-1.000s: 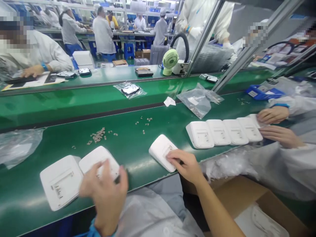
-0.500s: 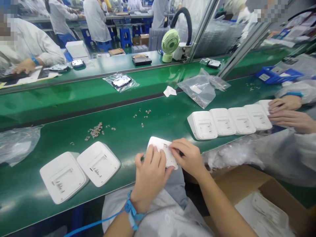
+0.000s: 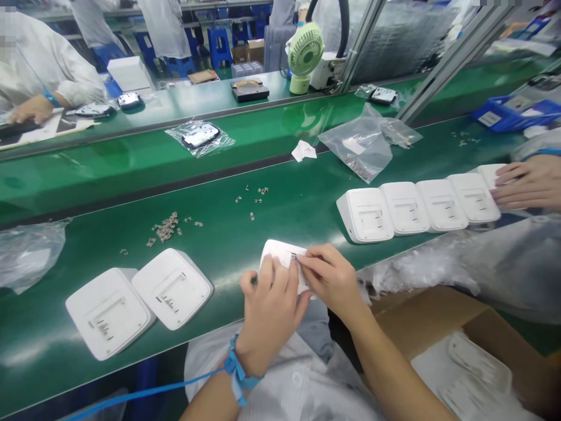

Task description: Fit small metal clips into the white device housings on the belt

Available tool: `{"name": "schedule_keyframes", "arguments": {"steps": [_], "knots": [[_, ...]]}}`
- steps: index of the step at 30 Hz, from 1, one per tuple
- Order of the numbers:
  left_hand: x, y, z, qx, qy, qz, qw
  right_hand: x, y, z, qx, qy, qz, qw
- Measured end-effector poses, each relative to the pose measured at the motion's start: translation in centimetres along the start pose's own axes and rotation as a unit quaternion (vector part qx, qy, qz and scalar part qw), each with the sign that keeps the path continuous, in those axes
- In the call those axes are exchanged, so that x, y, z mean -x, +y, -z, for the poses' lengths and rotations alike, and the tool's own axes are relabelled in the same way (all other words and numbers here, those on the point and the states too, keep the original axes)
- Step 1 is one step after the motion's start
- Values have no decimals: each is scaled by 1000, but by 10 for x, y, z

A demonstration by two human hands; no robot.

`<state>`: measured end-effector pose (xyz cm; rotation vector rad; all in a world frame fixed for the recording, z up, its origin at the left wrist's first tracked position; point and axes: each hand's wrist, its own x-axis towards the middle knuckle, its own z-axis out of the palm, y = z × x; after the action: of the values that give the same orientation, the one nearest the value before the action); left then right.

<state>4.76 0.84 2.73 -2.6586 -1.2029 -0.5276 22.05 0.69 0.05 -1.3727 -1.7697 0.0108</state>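
Observation:
My left hand [image 3: 272, 304] grips a white plastic housing [image 3: 280, 250] at the table's front edge, its fingers over the top face. Above the same housing, my right hand [image 3: 331, 280] pinches a small metal piece [image 3: 293, 256] at a slot; the piece is mostly hidden by the fingertips. To the left, two white housings [image 3: 109, 313] [image 3: 173, 288] lie on the green table [image 3: 228, 263]. Behind them is a pile of small metal clips [image 3: 166, 227], with several loose clips [image 3: 258, 200] farther right.
A row of white housings [image 3: 368, 216] stands at the right, where another person's hand [image 3: 530, 181] touches the last one. Plastic bags [image 3: 357, 146], a green fan [image 3: 305, 52] and a blue tray [image 3: 517, 114] are farther back. An open carton [image 3: 460, 310] sits below at the right.
The view has shifted slightly. My right fingertips have moved a little left and up over the housing, and a metal piece now shows at the slot.

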Motion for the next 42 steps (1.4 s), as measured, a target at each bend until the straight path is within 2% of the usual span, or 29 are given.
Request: {"name": "schedule_keyframes", "arguments": {"steps": [7, 12, 15, 23, 28, 37, 40, 42], "knots": [[0, 2, -1, -12, -1, 9, 1000, 0, -5, 0, -13, 28, -8, 999], [1, 5, -3, -23, -10, 13, 1000, 5, -7, -2, -50, 57, -61, 995], [1, 5, -4, -25, 0, 19, 1000, 9, -7, -3, -52, 72, -58, 994], [3, 4, -4, -20, 3, 13, 1000, 6, -3, 5, 20, -22, 20, 999], [6, 3, -3, -13, 6, 21, 1000, -3, -4, 2, -27, 27, -53, 998], [7, -3, -2, 47, 11, 17, 999, -19, -10, -1, 41, -34, -129, 990], [18, -8, 1, 106, 41, 24, 993, -16, -15, -2, 57, -30, -132, 989], [34, -15, 3, 112, 90, 67, 987, -12, -20, -4, 72, -28, -125, 989]]}}
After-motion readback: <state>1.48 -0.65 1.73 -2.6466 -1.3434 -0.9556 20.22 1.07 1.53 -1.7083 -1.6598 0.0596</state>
